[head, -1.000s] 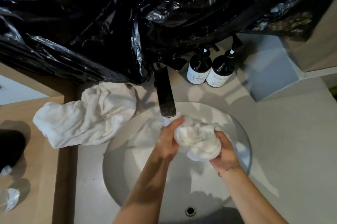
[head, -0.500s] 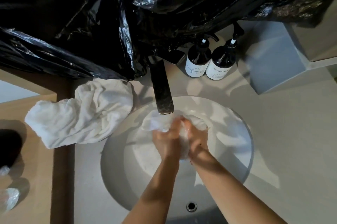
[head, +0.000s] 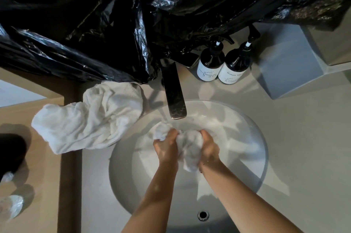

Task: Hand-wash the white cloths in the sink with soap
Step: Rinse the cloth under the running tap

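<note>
Item: white cloth [head: 190, 144], bunched, wet, held low in the sink [head: 252, 172] just below the faucet [head: 173, 96].
Left hand [head: 166, 146]: fingers curled round the cloth's left end.
Right hand [head: 209, 145]: gripping the right end.
Second cloth [head: 89, 119]: on the counter, unwashed by the look of it.
Handling note: rub the two fistfuls against each other, turn the bundle often, and keep it inside the bowl to limit splashing.

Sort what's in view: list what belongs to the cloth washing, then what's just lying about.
In use: wet white cloth, gripped by left hand and right hand; sink; faucet; white cloth waiting on the counter; two pump bottles.

Lying about: black plastic sheeting; grey box.
</note>
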Motion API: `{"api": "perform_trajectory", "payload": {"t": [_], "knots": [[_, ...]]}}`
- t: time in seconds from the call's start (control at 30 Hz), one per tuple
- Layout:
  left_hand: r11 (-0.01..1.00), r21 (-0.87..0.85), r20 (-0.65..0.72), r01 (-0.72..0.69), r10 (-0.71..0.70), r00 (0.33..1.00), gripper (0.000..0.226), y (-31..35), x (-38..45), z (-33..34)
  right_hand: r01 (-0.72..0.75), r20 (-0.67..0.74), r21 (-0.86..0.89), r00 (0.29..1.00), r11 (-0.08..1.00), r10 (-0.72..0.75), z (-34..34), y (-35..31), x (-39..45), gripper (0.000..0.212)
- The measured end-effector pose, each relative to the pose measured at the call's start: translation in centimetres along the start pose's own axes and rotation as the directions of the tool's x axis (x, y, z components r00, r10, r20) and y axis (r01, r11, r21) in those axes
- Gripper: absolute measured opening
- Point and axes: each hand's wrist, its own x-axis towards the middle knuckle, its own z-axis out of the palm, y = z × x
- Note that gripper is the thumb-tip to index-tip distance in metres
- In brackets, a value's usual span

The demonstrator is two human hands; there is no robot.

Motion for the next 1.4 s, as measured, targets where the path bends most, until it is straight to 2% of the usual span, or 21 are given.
{"api": "perform_trajectory", "payload": {"t": [0.07, 0.1, 0.17, 0.2, 0.23, 0.27, 0.33, 0.37, 0.43, 0.5, 0.63, 0.7, 0.8, 0.83, 0.93, 1.0, 1.1, 1.17, 1.23, 1.33, 1.4], "knots": [[0.999, -0.041, 0.191, 0.011, -0.003, 0.982, 0.02, 0.3, -0.3, -0.6, -0.05, -0.058, 0.125, 0.997, 0.991, 0.058, -1.3, -0.2, 0.0, 0.037], [0.998, -0.07, 0.3, -0.001, 0.022, 0.954, 0.022, 0.5, -0.6, -0.8, -0.071, -0.014, 0.233, 0.997, 0.97, 0.076, -1.9, -0.5, -0.2, 0.039], [0.99, -0.138, 0.476, -0.013, 0.078, 0.876, 0.032, 0.8, -1.3, -1.1, 0.002, 0.037, 0.341, 0.999, 0.94, -0.015, -2.8, -0.4, -0.1, 0.074], [0.986, -0.166, 0.525, 0.0, 0.089, 0.846, 0.04, 1.0, -1.4, -1.3, 0.034, 0.06, 0.35, 0.997, 0.936, -0.058, -3.4, -0.6, -0.2, 0.084], [0.977, -0.209, 0.567, 0.033, 0.093, 0.819, 0.044, 1.4, -1.4, -1.4, 0.068, 0.064, 0.337, 0.993, 0.939, -0.096, -3.9, -0.9, -0.2, 0.08], [0.964, -0.251, 0.58, 0.087, 0.077, 0.811, 0.048, 1.9, -1.3, -1.5, 0.09, 0.087, 0.333, 0.988, 0.939, -0.126, -4.6, -1.4, -0.3, 0.067], [0.938, -0.298, 0.578, 0.178, 0.028, 0.816, 0.052, 2.9, -1.1, -1.5, 0.071, 0.189, 0.372, 0.97, 0.925, -0.15, -5.5, -2.3, -1.1, 0.034], [0.934, -0.299, 0.578, 0.197, 0.013, 0.816, 0.054, 3.3, -1.2, -1.4, 0.051, 0.258, 0.411, 0.951, 0.91, -0.17, -5.9, -2.4, -1.2, 0.025], [0.961, -0.234, 0.548, 0.148, 0.005, 0.836, 0.063, 3.7, -1.7, -0.8, 0.054, 0.306, 0.494, 0.923, 0.868, -0.232, -6.3, -2.5, -1.7, 0.033], [0.974, -0.165, 0.542, 0.153, -0.04, 0.84, 0.069, 4.3, -2.3, 0.0, 0.047, 0.319, 0.536, 0.913, 0.843, -0.254, -6.2, -2.7, -2.4, 0.03], [0.969, -0.074, 0.433, 0.236, -0.182, 0.883, 0.044, 5.1, -2.0, 0.8, -0.011, 0.302, 0.571, 0.933, 0.821, -0.197, -5.5, -2.4, -2.2, 0.031], [0.972, -0.064, 0.4, 0.228, -0.184, 0.898, 0.043, 4.5, -1.4, 0.8, 0.003, 0.305, 0.566, 0.928, 0.825, -0.213, -5.2, -2.6, -2.2, 0.036], [0.954, -0.083, 0.396, 0.288, -0.234, 0.888, 0.041, 4.3, -1.0, 0.8, 0.019, 0.286, 0.55, 0.935, 0.835, -0.21, -4.9, -2.7, -1.8, 0.055], [0.952, -0.086, 0.385, 0.292, -0.239, 0.891, 0.038, 4.4, -1.2, 1.1, 0.026, 0.272, 0.541, 0.941, 0.841, -0.204, -4.9, -2.7, -1.8, 0.054], [0.952, -0.075, 0.231, 0.296, -0.272, 0.934, 0.028, 3.9, -1.1, 2.3, 0.01, 0.259, 0.557, 0.948, 0.831, -0.185, -5.2, -1.9, -1.2, 0.036], [0.939, -0.148, 0.21, 0.311, -0.277, 0.938, 0.029, 3.6, -1.1, 2.6, -0.006, 0.276, 0.562, 0.944, 0.827, -0.18, -5.4, -1.7, -0.8, 0.028], [0.849, -0.36, 0.217, 0.385, -0.325, 0.92, 0.037, 3.0, 0.0, 2.2, 0.016, 0.274, 0.535, 0.942, 0.845, -0.191, -5.3, -1.9, -0.6, 0.027], [0.868, -0.362, 0.239, 0.339, -0.266, 0.934, 0.037, 3.0, 0.5, 1.3, 0.024, 0.275, 0.51, 0.943, 0.86, -0.189, -4.8, -2.1, -0.6, 0.043], [0.949, -0.179, 0.224, 0.259, -0.217, 0.95, 0.032, 3.2, 0.8, -0.2, 0.05, 0.289, 0.488, 0.933, 0.871, -0.215, -4.1, -2.1, -0.7, 0.054], [0.993, 0.075, 0.137, 0.095, -0.104, 0.985, 0.026, 4.1, -0.1, -2.8, 0.083, 0.34, 0.439, 0.906, 0.895, -0.251, -3.2, -1.9, -1.1, 0.047], [0.984, 0.17, 0.217, -0.059, 0.021, 0.976, 0.03, 4.5, -0.8, -4.5, 0.098, 0.389, 0.394, 0.883, 0.914, -0.262, -2.7, -2.1, -1.5, 0.043]]}}
